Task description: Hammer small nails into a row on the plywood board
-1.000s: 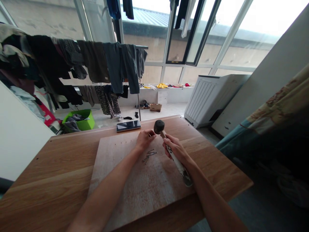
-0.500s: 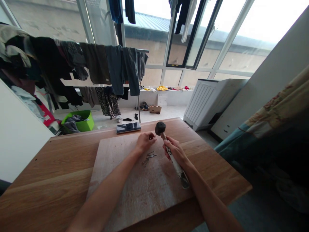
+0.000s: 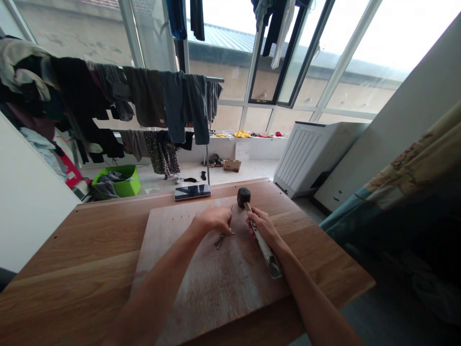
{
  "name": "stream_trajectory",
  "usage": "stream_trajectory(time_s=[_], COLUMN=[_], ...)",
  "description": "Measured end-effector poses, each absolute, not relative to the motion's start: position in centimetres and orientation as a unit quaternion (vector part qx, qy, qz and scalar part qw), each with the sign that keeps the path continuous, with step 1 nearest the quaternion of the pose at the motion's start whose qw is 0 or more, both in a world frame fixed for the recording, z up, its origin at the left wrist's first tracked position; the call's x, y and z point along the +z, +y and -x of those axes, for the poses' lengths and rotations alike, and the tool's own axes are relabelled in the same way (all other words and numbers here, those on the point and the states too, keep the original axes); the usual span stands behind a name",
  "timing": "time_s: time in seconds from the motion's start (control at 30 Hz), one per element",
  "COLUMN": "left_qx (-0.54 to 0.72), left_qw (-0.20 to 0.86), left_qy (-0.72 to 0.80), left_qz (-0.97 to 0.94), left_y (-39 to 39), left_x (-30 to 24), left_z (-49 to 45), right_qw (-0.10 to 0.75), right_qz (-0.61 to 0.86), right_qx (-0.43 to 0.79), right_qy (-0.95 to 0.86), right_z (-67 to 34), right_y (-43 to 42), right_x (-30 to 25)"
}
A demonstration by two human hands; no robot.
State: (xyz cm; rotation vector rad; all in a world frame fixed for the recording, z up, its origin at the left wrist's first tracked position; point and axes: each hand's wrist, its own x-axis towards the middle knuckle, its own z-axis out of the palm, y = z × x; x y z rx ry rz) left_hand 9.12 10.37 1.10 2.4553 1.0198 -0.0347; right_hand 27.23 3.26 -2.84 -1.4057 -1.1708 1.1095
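Note:
My right hand (image 3: 263, 225) is wrapped round the handle of a mallet (image 3: 268, 257), whose black head (image 3: 244, 196) is raised over the far right part of a worn wooden board (image 3: 201, 283). Over a small pile of nails (image 3: 219, 241) on the board, my left hand (image 3: 215, 220) reaches down, thumb and fingers pinched together at a nail. The hand hides part of the pile. A thin nail (image 3: 232, 208) shows just beyond my left fingers; its lower end is hidden. A row of small dark nail heads or holes (image 3: 181, 216) runs along the board's far left side.
The board lies on a wooden table (image 3: 82, 259). A phone (image 3: 192, 191) rests beyond the board, near the table's far edge. Behind are a drying rack with clothes (image 3: 176, 105), a green tub (image 3: 129, 181) and a white ribbed cabinet (image 3: 306, 154). A curtain (image 3: 389, 187) hangs at the right.
My left hand has moved from the board's far side back toward me, down to the nail pile. The mallet has shifted slightly right in my right hand's grip.

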Motion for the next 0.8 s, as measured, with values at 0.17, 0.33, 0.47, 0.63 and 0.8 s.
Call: stream_trajectory(time_s=[0.17,0.33,0.47,0.63,0.8], left_qx=[0.152,0.348,0.369,0.360,0.373], left_qw=[0.299,0.415,0.400,0.357,0.319], left_qy=[0.336,0.364,0.369,0.387,0.394], left_qz=[-0.880,-0.758,-0.753,-0.770,-0.777], left_y=[12.6,14.2,14.0,13.9,13.9], left_x=[0.2,-2.6,-4.2,-4.5,-4.9], left_z=[-7.7,-6.7,-6.8,-6.9,-6.9], right_qw=[0.490,0.500,0.514,0.556,0.553], right_qz=[0.572,0.568,0.561,0.528,0.494], right_qx=[0.455,0.459,0.452,0.441,0.459], right_qy=[-0.476,-0.465,-0.467,-0.468,-0.490], right_z=[-27.1,-27.1,-26.9,-26.1,-24.1], right_y=[3.2,3.1,3.0,2.6,2.1], right_x=[-2.7,-2.8,-2.4,0.0,1.3])
